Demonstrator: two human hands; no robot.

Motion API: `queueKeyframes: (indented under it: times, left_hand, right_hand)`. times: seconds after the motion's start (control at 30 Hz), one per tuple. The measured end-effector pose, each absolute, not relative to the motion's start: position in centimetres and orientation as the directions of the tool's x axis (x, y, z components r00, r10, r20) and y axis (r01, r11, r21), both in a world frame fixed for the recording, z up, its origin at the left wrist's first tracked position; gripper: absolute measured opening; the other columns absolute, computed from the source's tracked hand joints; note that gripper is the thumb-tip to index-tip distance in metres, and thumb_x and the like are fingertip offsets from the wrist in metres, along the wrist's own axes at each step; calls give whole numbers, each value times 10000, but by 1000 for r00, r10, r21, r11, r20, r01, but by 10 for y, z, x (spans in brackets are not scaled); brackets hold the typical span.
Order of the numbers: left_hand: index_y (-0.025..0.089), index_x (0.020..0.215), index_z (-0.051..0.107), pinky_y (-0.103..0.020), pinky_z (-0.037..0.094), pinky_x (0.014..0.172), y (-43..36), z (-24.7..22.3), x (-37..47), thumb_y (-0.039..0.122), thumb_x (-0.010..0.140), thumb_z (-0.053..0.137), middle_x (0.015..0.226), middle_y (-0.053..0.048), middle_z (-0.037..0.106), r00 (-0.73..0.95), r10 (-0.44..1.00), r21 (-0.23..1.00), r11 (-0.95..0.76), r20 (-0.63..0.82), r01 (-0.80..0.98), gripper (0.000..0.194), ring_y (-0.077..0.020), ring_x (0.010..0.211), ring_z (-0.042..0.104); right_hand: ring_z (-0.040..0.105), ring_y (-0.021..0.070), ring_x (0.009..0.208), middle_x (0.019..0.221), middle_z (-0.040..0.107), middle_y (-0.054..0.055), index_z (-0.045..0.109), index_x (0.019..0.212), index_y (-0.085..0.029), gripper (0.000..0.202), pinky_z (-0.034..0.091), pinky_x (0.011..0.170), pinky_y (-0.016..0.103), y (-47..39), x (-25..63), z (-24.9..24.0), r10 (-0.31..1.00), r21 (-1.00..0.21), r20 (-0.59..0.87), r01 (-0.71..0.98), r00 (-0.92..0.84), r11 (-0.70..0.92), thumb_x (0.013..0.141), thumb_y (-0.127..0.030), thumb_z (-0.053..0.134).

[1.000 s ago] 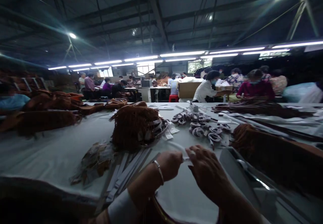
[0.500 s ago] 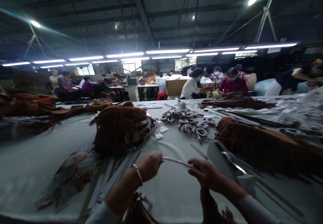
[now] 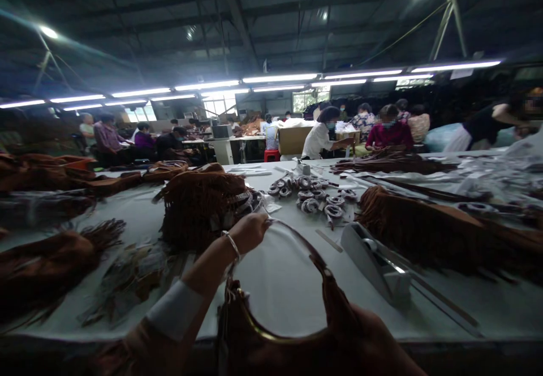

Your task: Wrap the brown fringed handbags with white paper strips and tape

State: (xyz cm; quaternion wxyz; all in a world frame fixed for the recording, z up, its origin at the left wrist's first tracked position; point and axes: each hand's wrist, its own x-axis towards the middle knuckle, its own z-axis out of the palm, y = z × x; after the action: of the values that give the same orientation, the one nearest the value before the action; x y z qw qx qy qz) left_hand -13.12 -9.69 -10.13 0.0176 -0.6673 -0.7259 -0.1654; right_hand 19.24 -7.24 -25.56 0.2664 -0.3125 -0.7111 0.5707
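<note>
My left hand (image 3: 250, 232), with a bangle at the wrist, is closed on the pale wrapped strap (image 3: 292, 229) of a brown bag (image 3: 275, 356). The strap arches from that hand down to the bag's right side. The bag's opening, edged with a gold-coloured zip, faces up at the bottom of the view. My right hand (image 3: 373, 331) is low at the bag's right side, dark and blurred; its fingers are hidden behind or against the brown material.
A fringed brown stack (image 3: 199, 201) stands beyond my left hand. Coiled straps (image 3: 311, 198) lie mid-table. On the right are a grey tape dispenser-like device (image 3: 373, 263) and more fringed brown pieces (image 3: 432, 229). Another brown piece (image 3: 51, 266) lies left. People sit and stand beyond the table.
My right hand has let go of the strap and moved down to the bag's side. My left hand has moved up with the strap, and more of the bag shows. A brown piece appears at left.
</note>
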Motion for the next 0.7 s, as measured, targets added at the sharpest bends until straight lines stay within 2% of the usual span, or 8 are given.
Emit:
queueKeyframes:
  times: [0.17, 0.3, 0.37, 0.43, 0.5, 0.57, 0.6, 0.7]
  left_hand:
    - [83, 972, 636, -272, 418, 743, -41, -48, -148, 266, 1031, 480, 831, -69, 654, -143, 933, 156, 95, 330, 983, 247, -164, 782, 590]
    - [92, 1067, 634, -332, 478, 813, 0, -61, -153, 294, 1055, 465, 914, -84, 677, -204, 930, 146, 166, 307, 975, 264, -187, 868, 630]
    - [120, 1116, 635, -381, 530, 848, 14, -92, -151, 333, 1037, 522, 1010, -61, 674, -240, 937, 148, 208, 254, 967, 254, -197, 926, 651]
    - [138, 1119, 649, -395, 567, 852, 26, -133, -151, 378, 992, 607, 1060, -54, 673, -273, 948, 152, 250, 163, 956, 276, -209, 952, 664]
    - [146, 1116, 656, -381, 578, 837, 36, -175, -155, 373, 986, 620, 1055, -51, 677, -306, 950, 156, 295, 55, 943, 263, -202, 937, 672]
    - [137, 1085, 663, -380, 577, 828, 46, -212, -163, 344, 1003, 593, 1026, -61, 692, -324, 945, 157, 328, -47, 932, 234, -192, 914, 679]
    - [138, 1069, 671, -373, 567, 822, 49, -228, -169, 318, 1011, 569, 1016, -74, 703, -326, 942, 159, 336, -83, 928, 214, -202, 920, 685]
    - [168, 1051, 685, -347, 524, 800, 55, -265, -184, 262, 1015, 496, 1036, -121, 724, -316, 938, 179, 338, -143, 924, 214, -246, 969, 697]
  right_hand:
    - [601, 203, 733, 806, 685, 39, 696, 891, -155, 408, 492, 667, 309, -30, 169, -184, 759, -999, -31, -4, -650, -45, 680, -484, 815]
    - [665, 233, 753, 829, 727, 49, 691, 962, -173, 449, 537, 701, 349, 1, 147, -183, 720, -992, -92, 2, -688, -125, 649, -479, 792]
    - [692, 276, 783, 832, 738, 74, 687, 939, -169, 445, 556, 737, 400, 16, 138, -217, 747, -992, -116, 109, -655, -58, 653, -507, 732]
    - [703, 336, 827, 851, 744, 121, 685, 873, -173, 377, 563, 772, 472, 35, 130, -258, 839, -928, -59, 340, -541, 154, 678, -495, 668]
    - [681, 373, 1036, 1047, 744, 167, 708, 973, -183, 369, 528, 940, 518, 57, 119, -289, 869, -788, 186, 459, -459, 411, 731, -451, 633]
    - [613, 350, 1220, 1254, 689, 175, 694, 1130, -178, 419, 477, 1058, 493, 85, 101, -300, 827, -650, 349, 521, -441, 553, 813, -425, 576]
    - [608, 323, 1240, 1301, 669, 170, 675, 1193, -167, 437, 478, 1066, 462, 102, 89, -298, 813, -599, 363, 554, -456, 578, 862, -411, 529]
    - [682, 267, 1112, 1269, 688, 182, 626, 1293, -105, 465, 526, 980, 383, 160, 44, -285, 832, -485, 254, 679, -493, 550, 935, -330, 432]
